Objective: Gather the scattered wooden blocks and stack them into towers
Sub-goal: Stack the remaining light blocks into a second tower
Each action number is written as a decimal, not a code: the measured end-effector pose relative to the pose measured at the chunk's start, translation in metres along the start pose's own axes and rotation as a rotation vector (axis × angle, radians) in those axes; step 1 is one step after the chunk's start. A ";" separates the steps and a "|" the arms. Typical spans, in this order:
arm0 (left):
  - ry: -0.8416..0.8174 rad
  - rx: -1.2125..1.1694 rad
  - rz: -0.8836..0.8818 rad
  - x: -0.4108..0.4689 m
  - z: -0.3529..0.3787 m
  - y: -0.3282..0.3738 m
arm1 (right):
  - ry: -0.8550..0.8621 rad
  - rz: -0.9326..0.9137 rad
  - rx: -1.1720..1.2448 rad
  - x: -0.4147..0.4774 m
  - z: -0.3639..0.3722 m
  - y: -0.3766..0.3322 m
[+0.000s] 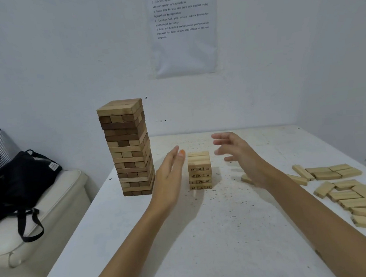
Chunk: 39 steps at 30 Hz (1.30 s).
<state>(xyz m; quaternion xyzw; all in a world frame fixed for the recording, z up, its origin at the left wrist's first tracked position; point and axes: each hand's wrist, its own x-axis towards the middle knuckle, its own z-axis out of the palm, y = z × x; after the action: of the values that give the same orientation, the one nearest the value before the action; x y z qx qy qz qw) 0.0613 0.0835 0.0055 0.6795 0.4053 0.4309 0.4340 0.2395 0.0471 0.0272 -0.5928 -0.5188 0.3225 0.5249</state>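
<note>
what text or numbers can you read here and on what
"14", "27", "51", "31": block ends of the short tower
"Ambil blok berbaki": wall sheet, rest mostly blurred
tag on the black bag: too small to read

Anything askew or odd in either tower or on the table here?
The tall tower has a ragged right face, its layers not flush. On the short tower some printed numbers read upside down. Loose blocks lie scattered on the right of the table, not yet stacked.
</note>
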 end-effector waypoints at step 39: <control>-0.033 -0.463 -0.312 -0.019 0.040 0.042 | 0.021 0.263 0.338 -0.017 0.066 0.019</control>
<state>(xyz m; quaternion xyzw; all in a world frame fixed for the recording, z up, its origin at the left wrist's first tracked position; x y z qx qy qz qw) 0.1001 0.0438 0.0308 0.4986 0.3887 0.4288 0.6453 0.1791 0.0515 -0.0092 -0.5623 -0.3702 0.4644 0.5754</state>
